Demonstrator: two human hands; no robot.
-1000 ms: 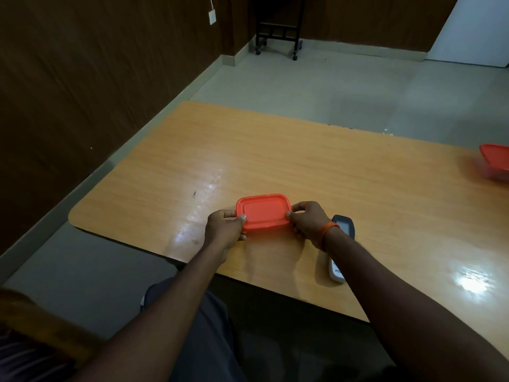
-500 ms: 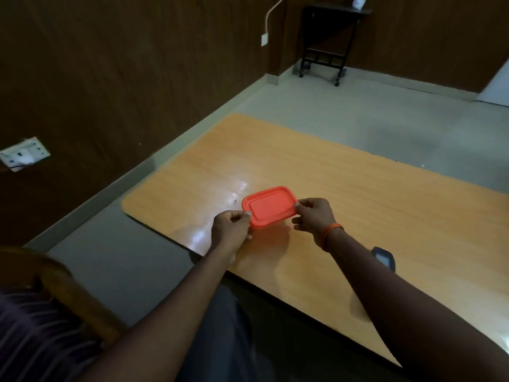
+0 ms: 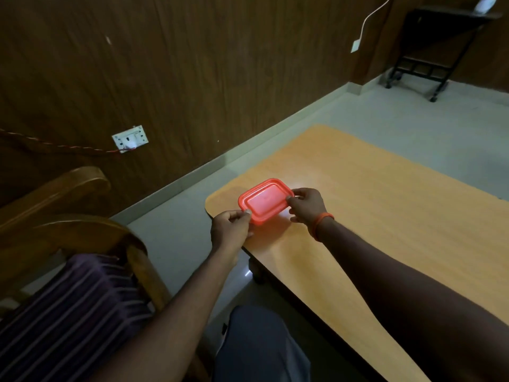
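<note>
Over the near-left corner of a glossy wood-grain table [image 3: 385, 216], pinched at opposite ends by left hand [image 3: 230, 226] and right hand [image 3: 307, 205], fingertips clamped: smooth orange plastic lid [image 3: 265, 201], rounded-rectangular, raised rim.

Orange lidded container [image 3: 265, 200] above wooden table [image 3: 385, 216] corner, pinched between left hand [image 3: 230, 226] and right hand [image 3: 308, 205].
</note>
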